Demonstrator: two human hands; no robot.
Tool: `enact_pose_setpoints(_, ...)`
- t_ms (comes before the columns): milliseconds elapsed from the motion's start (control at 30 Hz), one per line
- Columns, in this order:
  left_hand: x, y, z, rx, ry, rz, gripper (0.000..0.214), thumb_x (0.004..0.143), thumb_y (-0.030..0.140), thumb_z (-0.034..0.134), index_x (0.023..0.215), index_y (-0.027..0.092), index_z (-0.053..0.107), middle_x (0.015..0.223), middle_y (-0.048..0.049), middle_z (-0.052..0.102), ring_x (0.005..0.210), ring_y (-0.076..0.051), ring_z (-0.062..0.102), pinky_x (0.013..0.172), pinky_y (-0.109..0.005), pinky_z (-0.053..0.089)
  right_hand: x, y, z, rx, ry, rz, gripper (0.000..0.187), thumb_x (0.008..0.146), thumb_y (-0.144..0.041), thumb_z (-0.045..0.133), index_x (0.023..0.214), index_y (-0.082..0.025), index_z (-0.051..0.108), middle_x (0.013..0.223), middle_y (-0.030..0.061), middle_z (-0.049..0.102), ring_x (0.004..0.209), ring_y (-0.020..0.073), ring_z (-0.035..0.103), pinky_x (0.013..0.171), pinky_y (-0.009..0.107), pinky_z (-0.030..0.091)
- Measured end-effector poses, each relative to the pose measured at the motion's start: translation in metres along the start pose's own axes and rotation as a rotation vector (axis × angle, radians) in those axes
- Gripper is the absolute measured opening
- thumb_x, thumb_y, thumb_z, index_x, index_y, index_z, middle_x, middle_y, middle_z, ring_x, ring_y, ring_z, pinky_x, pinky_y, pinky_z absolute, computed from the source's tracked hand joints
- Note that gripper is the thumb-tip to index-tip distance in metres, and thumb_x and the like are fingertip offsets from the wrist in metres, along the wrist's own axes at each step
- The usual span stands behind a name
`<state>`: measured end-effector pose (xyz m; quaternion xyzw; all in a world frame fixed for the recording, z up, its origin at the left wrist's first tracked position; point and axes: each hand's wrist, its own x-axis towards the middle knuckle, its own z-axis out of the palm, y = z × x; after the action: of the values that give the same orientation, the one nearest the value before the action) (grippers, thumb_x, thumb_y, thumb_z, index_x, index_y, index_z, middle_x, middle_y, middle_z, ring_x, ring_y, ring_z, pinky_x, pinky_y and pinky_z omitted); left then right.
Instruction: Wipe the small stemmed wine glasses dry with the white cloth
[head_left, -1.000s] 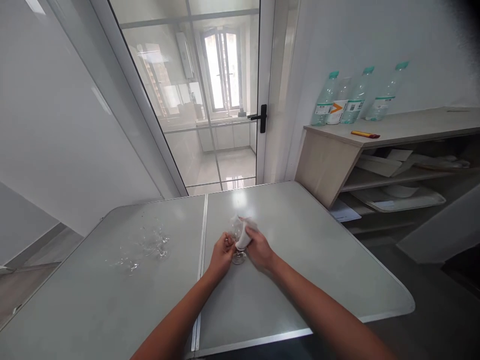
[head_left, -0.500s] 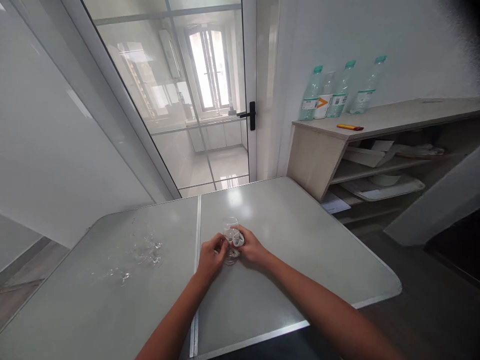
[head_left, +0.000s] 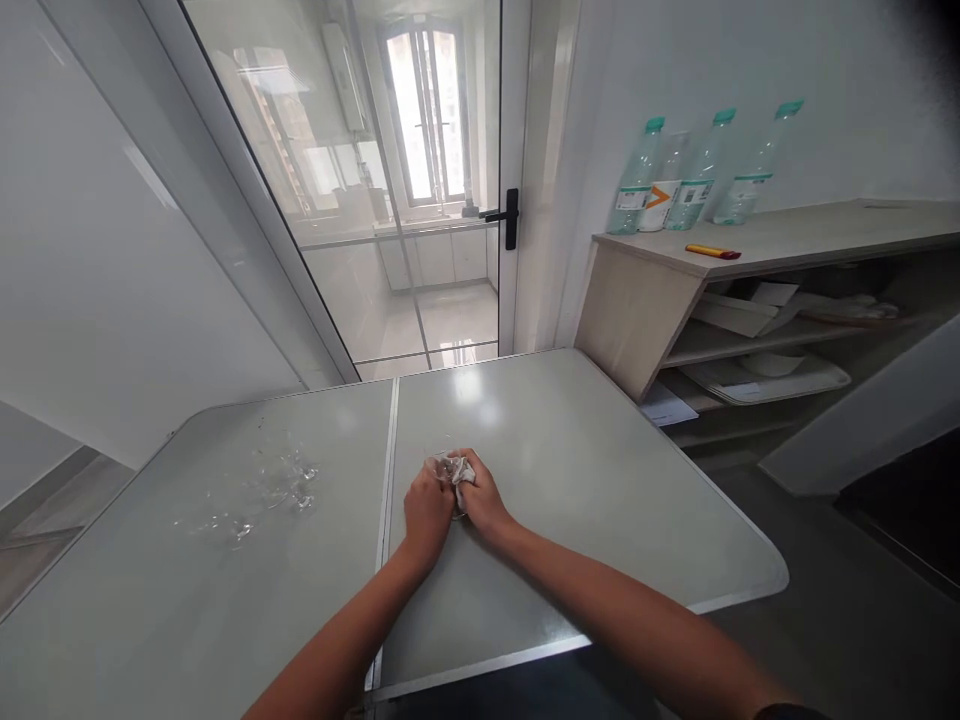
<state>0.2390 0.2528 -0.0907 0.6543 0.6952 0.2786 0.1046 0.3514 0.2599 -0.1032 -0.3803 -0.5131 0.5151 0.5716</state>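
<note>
My two hands are close together over the near middle of the table. My left hand (head_left: 427,507) is closed round the side of a clear, glass-like vessel (head_left: 444,466); most of it is hidden by the fingers, and its exact kind does not show. A crumpled white cloth or tissue (head_left: 465,471) is gripped in my right hand (head_left: 484,500) and presses against the vessel's upper part. Between the wrists, a bit of clear rim shows low down, close to the tabletop.
Clear, shiny crumpled pieces (head_left: 281,485) lie scattered on the table's left half. A metal seam (head_left: 388,450) divides the tabletop (head_left: 570,470). At right, a wooden shelf unit (head_left: 645,300) carries several bottles (head_left: 690,190) and a yellow-red cutter (head_left: 712,251). A glass door (head_left: 420,270) stands behind.
Both hands have closed in more tightly on the clear vessel, covering most of it. The white cloth now sits higher, between the hands. The view has shifted slightly.
</note>
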Motion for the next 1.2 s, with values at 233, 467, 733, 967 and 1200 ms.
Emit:
enact_pose_setpoints(233,0.005,-0.005,-0.002,-0.131,0.012,-0.069,0.007,0.094,0.019,0.055,0.098,0.022,0.051,0.074,-0.0035,0.063,0.064,-0.023,0.060,0.060,-0.028,0.025,-0.011,-0.005,0.004,-0.336,-0.085,-0.191,0.047,0.074,-0.013,0.053,0.120,-0.021,0.059,0.114,0.0074,0.064,0.106,0.0245,0.059,0.097,0.037,0.046)
enact_pose_setpoints(467,0.006,-0.008,-0.012,-0.714,0.012,0.045,0.017,0.088,0.021,0.055,0.105,0.022,0.056,0.089,-0.0033,0.064,0.079,-0.019,0.059,0.072,-0.028,0.042,0.006,-0.005,-0.011,-0.113,-0.133,-0.060,0.022,0.086,-0.033,0.066,0.105,-0.020,0.063,0.095,0.0050,0.068,0.087,0.0218,0.063,0.083,0.035,0.052)
enact_pose_setpoints(733,0.014,-0.013,-0.022,-1.326,-0.254,-0.028,0.051,0.090,0.051,0.067,0.129,0.020,0.057,0.121,-0.0120,0.070,0.093,-0.021,0.066,0.082,-0.032,0.052,0.000,-0.023,-0.016,0.386,-0.467,0.429,0.031,0.076,-0.041,0.077,0.089,-0.019,0.061,0.076,0.0026,0.063,0.062,0.0164,0.057,0.060,0.030,0.048)
enact_pose_setpoints(967,0.012,-0.008,-0.013,-1.334,-0.099,0.073,0.054,0.087,0.059,0.069,0.123,0.021,0.057,0.111,-0.0090,0.070,0.098,-0.021,0.064,0.088,-0.034,0.050,0.000,-0.031,-0.025,0.350,-0.493,0.378,0.034,0.079,-0.040,0.081,0.099,-0.015,0.069,0.084,0.0036,0.065,0.071,0.0148,0.055,0.065,0.025,0.043)
enact_pose_setpoints(1200,0.014,-0.015,-0.018,-1.079,-0.060,0.225,0.062,0.082,0.062,0.072,0.125,0.019,0.059,0.123,-0.0145,0.068,0.110,-0.026,0.062,0.097,-0.039,0.047,0.004,-0.018,-0.020,0.057,-0.410,0.145,0.035,0.079,-0.046,0.082,0.085,-0.015,0.068,0.074,0.0010,0.060,0.065,0.0141,0.051,0.061,0.024,0.039)
